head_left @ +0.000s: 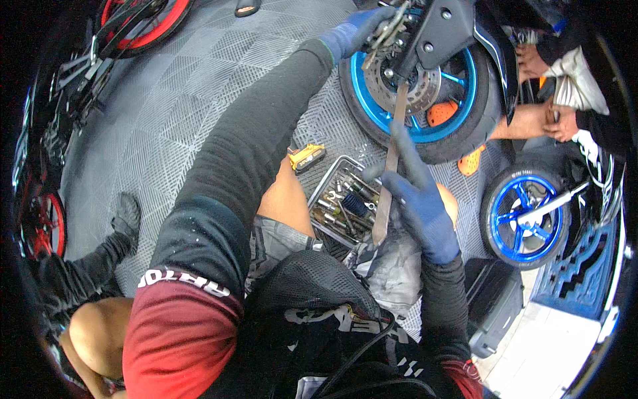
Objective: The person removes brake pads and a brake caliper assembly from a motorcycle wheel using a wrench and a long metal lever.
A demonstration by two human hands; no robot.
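My left hand [357, 33], in a blue glove, is at the top, with its fingers closed at a metal part [392, 32] beside the brake disc; its fingertips are partly hidden. My right hand [425, 211], also gloved, grips a long flat metal bar [381, 223] with the index finger stretched along it. The bar's far end meets the hub area of a motorcycle wheel [359, 93] with a light-blue rim. A perforated brake disc [428, 93] sits on that wheel. Between my knees stands a metal tool tray [315, 197] holding sockets, wrenches and other hand tools.
A yellow-and-black battery pack [307, 157] lies left of the tray. At right, another person's hands [561, 123] and orange clogs [470, 161] are beside the wheel. A loose blue-rimmed wheel [493, 216] and black case [495, 306] stand nearer. Another person's leg [80, 272] is at left.
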